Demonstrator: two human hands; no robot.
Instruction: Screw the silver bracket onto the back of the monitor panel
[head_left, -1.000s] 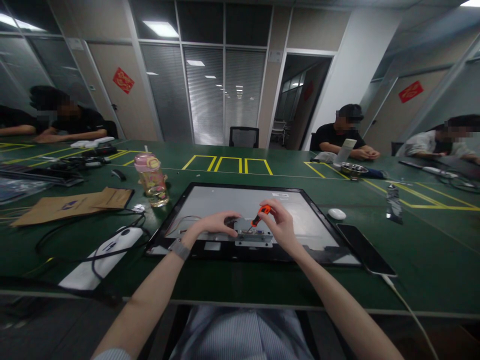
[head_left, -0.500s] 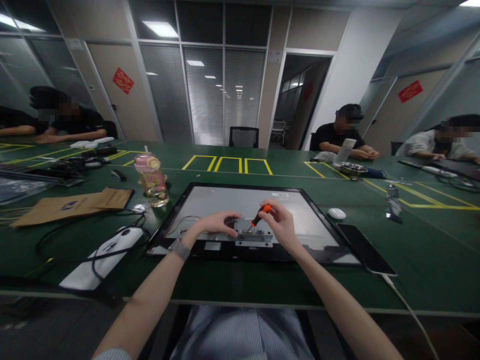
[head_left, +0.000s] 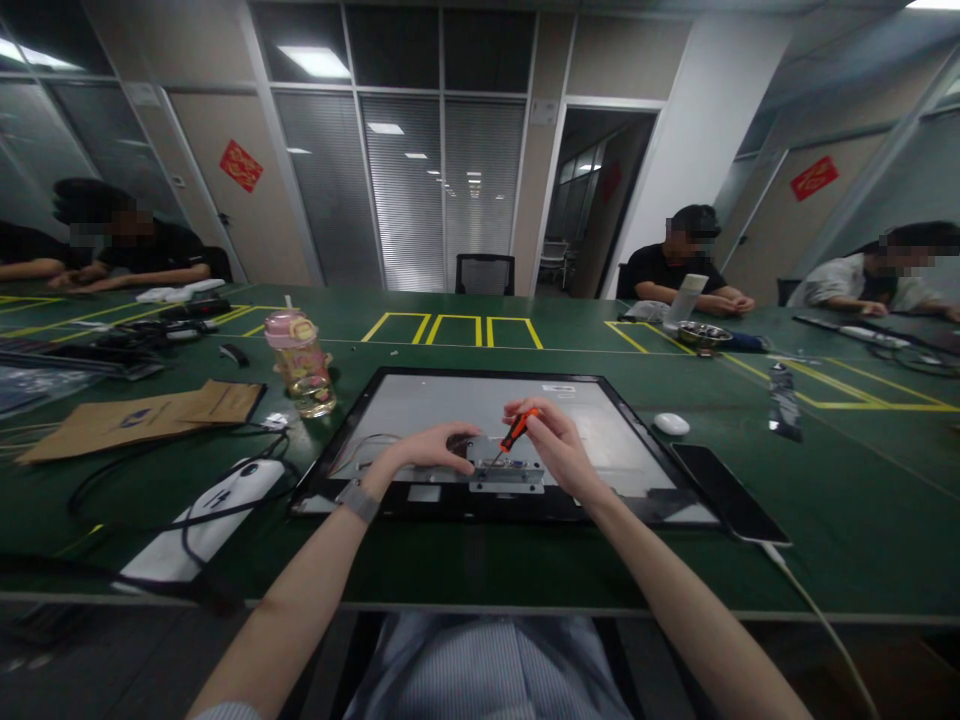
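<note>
A monitor panel (head_left: 420,400) lies face down on the green table in front of me, grey back up inside a black frame. A small metal bracket (head_left: 507,475) with ports sits near its front edge. My right hand (head_left: 553,447) pinches an orange-handled screwdriver (head_left: 516,429), tip angled down onto the bracket. My left hand (head_left: 432,447) rests on the panel just left of the bracket, fingers curled and pressing down. Thin coloured wires (head_left: 360,447) run across the panel beside that hand.
A black phone (head_left: 722,492) with a cable and a white mouse (head_left: 670,423) lie to the right. A pink-lidded bottle (head_left: 298,363), brown paper bag (head_left: 142,415) and a white device with black cables (head_left: 202,510) lie left. Three other people sit at the table's far sides.
My right hand has shifted slightly left with the screwdriver, its fingers turning on the handle. The view has tilted a little. My left hand stays put.
</note>
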